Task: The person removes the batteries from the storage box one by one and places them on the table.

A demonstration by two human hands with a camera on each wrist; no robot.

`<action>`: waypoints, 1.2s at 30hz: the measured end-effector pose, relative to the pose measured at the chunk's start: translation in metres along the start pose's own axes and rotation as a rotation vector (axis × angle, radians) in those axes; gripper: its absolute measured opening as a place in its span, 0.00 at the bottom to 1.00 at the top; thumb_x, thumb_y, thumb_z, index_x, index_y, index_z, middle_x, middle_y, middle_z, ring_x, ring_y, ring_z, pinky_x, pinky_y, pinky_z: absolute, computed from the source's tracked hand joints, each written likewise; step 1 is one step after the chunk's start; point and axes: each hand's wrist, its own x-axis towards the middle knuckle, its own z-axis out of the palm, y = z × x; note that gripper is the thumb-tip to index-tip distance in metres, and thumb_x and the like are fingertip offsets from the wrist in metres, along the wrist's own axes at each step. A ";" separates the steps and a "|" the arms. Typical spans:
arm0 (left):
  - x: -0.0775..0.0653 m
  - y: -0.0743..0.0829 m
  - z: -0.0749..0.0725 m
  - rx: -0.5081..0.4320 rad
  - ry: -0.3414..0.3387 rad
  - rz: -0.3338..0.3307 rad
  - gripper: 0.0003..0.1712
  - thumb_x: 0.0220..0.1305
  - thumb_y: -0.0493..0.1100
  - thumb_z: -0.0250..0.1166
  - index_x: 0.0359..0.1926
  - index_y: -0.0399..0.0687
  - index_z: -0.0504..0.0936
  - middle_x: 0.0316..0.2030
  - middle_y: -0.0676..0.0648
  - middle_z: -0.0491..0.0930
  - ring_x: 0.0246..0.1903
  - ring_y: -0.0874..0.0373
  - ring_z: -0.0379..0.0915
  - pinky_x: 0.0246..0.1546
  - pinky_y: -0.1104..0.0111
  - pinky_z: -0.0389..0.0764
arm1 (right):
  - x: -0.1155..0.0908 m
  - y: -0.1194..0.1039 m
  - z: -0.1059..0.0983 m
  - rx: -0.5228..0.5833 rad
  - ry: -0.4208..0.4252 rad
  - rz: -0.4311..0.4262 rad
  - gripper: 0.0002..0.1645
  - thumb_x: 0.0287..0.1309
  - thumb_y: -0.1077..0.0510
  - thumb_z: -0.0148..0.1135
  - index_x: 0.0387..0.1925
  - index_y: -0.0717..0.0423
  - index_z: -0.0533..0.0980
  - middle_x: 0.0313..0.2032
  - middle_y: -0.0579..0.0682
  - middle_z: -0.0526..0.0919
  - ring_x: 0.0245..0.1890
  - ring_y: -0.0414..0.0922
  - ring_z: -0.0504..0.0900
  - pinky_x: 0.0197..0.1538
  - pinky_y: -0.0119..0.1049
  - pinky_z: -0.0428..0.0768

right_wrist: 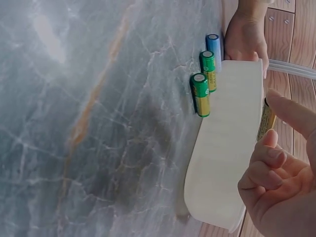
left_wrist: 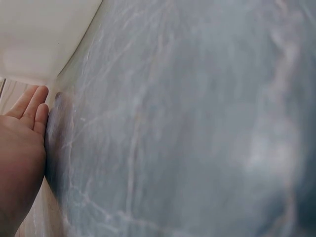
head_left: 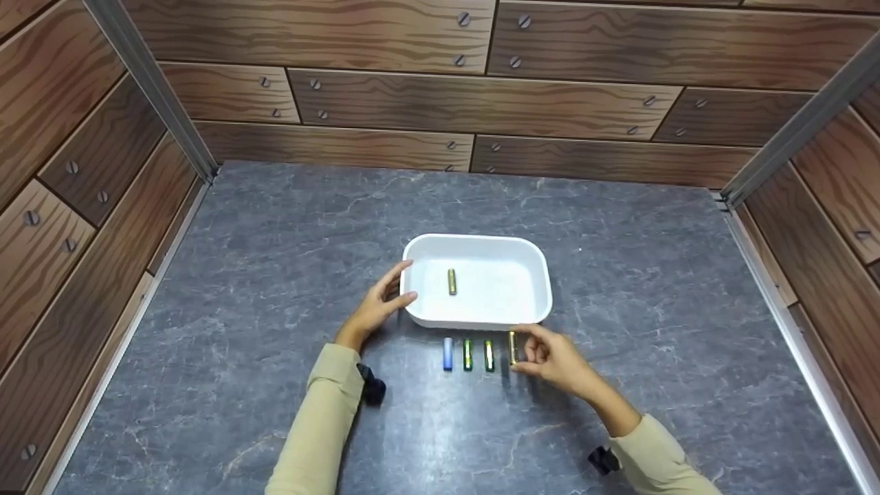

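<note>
My right hand (head_left: pixel 553 359) pinches a gold-and-black battery (head_left: pixel 513 348) by its ends, between thumb and forefinger; the other fingers are curled in. In the right wrist view this battery (right_wrist: pixel 266 121) overlaps the tub's rim. My left hand (head_left: pixel 373 309) touches the left end of a white plastic tub (head_left: pixel 481 324), with thumb and forefinger tips at the rim and, in the left wrist view, straight fingers (left_wrist: pixel 34 106). Inside the tub lies one gold battery (head_left: pixel 452 282). In front of it are a blue battery (head_left: pixel 448 354) and two green-and-gold batteries, one left (head_left: pixel 468 355) and one right (head_left: pixel 489 356).
The grey marbled tabletop (head_left: pixel 309 227) lies under everything. Wood-patterned panels (head_left: pixel 385 96) enclose the back and both sides, with metal posts (head_left: pixel 155 89) at the rear corners. Dark wrist cameras (head_left: pixel 372 385) sit by both sleeves.
</note>
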 end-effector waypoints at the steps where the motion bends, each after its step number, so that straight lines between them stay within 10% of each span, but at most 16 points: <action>1: 0.000 0.000 0.000 0.003 -0.001 0.001 0.39 0.65 0.36 0.62 0.74 0.43 0.56 0.71 0.34 0.60 0.70 0.39 0.59 0.70 0.54 0.66 | 0.000 0.001 0.000 0.001 -0.001 0.007 0.32 0.44 0.66 0.74 0.52 0.70 0.73 0.21 0.52 0.74 0.19 0.26 0.64 0.23 0.21 0.66; 36: -0.003 0.011 0.001 -0.006 -0.010 -0.033 0.39 0.66 0.32 0.59 0.74 0.39 0.54 0.71 0.30 0.58 0.71 0.36 0.56 0.72 0.50 0.61 | 0.005 0.035 0.017 -0.026 -0.040 0.096 0.33 0.43 0.68 0.73 0.52 0.72 0.72 0.21 0.50 0.74 0.17 0.27 0.64 0.20 0.21 0.66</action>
